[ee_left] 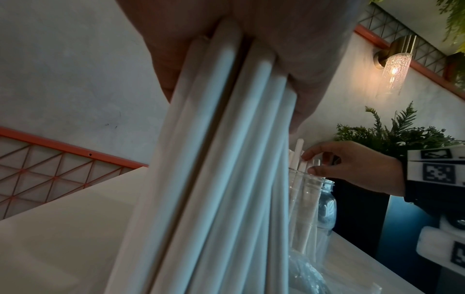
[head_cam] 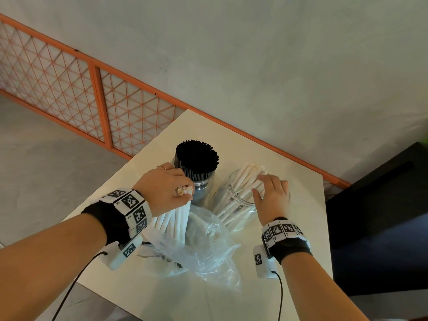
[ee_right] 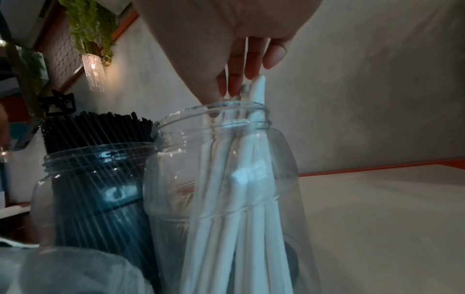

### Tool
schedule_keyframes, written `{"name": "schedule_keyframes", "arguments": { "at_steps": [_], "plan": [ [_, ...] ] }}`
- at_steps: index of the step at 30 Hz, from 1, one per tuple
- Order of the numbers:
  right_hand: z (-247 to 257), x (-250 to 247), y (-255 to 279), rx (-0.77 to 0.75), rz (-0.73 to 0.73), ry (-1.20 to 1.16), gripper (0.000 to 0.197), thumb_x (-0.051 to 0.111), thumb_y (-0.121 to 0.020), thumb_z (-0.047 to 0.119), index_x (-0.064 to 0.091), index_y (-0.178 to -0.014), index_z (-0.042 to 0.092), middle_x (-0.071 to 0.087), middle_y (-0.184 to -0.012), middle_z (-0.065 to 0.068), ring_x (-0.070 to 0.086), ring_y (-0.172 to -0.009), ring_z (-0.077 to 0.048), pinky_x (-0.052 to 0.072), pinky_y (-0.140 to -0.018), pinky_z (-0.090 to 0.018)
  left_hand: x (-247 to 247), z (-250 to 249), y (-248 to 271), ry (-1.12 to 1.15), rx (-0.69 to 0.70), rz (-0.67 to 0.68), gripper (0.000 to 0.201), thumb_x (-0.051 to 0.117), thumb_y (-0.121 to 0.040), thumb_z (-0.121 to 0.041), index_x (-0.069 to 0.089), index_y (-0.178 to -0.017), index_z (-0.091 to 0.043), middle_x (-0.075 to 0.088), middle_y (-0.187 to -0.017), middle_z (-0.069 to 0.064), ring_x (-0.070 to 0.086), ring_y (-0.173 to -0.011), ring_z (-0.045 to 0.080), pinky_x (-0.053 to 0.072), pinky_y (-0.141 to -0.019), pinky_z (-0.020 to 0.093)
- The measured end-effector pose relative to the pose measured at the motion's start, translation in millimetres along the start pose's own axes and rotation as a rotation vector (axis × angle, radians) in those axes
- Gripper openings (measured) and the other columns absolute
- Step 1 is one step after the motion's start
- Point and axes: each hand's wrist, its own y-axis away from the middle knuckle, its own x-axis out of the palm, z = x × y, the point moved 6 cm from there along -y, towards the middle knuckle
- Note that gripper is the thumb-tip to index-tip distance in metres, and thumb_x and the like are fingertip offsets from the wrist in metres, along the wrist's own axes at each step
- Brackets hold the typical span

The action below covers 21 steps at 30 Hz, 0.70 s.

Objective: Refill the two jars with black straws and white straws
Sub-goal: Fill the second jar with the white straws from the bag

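My left hand [head_cam: 166, 188] grips a bundle of white straws [head_cam: 172, 222] near their tops; the bundle [ee_left: 226, 169] stands upright in a crumpled clear plastic bag [head_cam: 203, 246]. Behind it a clear jar [head_cam: 203, 184] is packed with black straws [head_cam: 196, 158]. To its right stands a second clear jar [head_cam: 234, 205] holding white straws [head_cam: 245, 179] that lean right. My right hand [head_cam: 272, 195] hovers over this jar's mouth, fingertips [ee_right: 239, 79] touching the straw tops [ee_right: 259, 85]. The black-straw jar [ee_right: 95, 189] stands beside it.
Everything sits on a small white table [head_cam: 289, 181], with its corner at the back. An orange-framed lattice panel [head_cam: 69, 89] runs along the wall behind. A dark counter [head_cam: 382, 216] lies to the right. A fern [ee_left: 392, 135] and a wall lamp [ee_left: 397, 65] show in the left wrist view.
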Motion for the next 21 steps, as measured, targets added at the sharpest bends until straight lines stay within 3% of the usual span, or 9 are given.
{"name": "schedule_keyframes", "arguments": {
  "at_steps": [5, 8, 11, 15, 21],
  "plan": [
    [7, -5, -2, -0.012, -0.007, 0.015, 0.032, 0.077, -0.073, 0.015, 0.067, -0.103, 0.015, 0.065, -0.096, -0.004, 0.055, -0.094, -0.030, 0.045, -0.077, -0.040, 1, 1, 0, -0.006, 0.000, -0.002, 0.052, 0.026, -0.070, -0.063, 0.061, -0.100, -0.042, 0.056, -0.098, -0.020, 0.043, -0.103, 0.010, 0.045, -0.084, 0.031],
    [17, -6, 1, -0.062, 0.030, -0.137, 0.029, 0.072, -0.077, 0.006, 0.066, -0.105, 0.012, 0.062, -0.099, -0.006, 0.059, -0.089, -0.026, 0.050, -0.077, -0.039, 0, 1, 1, -0.005, -0.003, -0.003, 0.053, 0.025, -0.070, -0.063, 0.062, -0.101, -0.041, 0.057, -0.099, -0.019, 0.044, -0.103, 0.011, 0.044, -0.084, 0.029],
    [22, -6, -7, -0.037, 0.070, -0.298, 0.023, 0.065, -0.084, 0.000, 0.065, -0.105, 0.009, 0.057, -0.107, -0.004, 0.057, -0.082, -0.014, 0.053, -0.075, -0.027, 0, 0, 1, -0.008, 0.001, -0.002, 0.054, 0.025, -0.070, -0.063, 0.062, -0.102, -0.041, 0.058, -0.099, -0.019, 0.044, -0.104, 0.012, 0.044, -0.086, 0.030],
    [19, -16, -37, -0.023, -0.002, -0.321, 0.020, 0.061, -0.085, -0.003, 0.065, -0.103, 0.006, 0.058, -0.106, -0.006, 0.055, -0.083, -0.011, 0.049, -0.073, -0.023, 0, 0, 2, -0.012, 0.003, 0.005, 0.055, 0.024, -0.070, -0.062, 0.062, -0.103, -0.041, 0.058, -0.100, -0.018, 0.045, -0.104, 0.013, 0.043, -0.088, 0.030],
    [8, -7, -51, -0.079, -0.008, -0.046, 0.019, 0.076, -0.074, 0.005, 0.070, -0.091, 0.012, 0.069, -0.089, -0.002, 0.058, -0.094, -0.030, 0.043, -0.078, -0.041, -1, 1, 3, 0.000, -0.007, -0.009, 0.055, 0.025, -0.070, -0.062, 0.063, -0.103, -0.039, 0.059, -0.101, -0.019, 0.045, -0.105, 0.012, 0.045, -0.086, 0.032]
  ]
}}
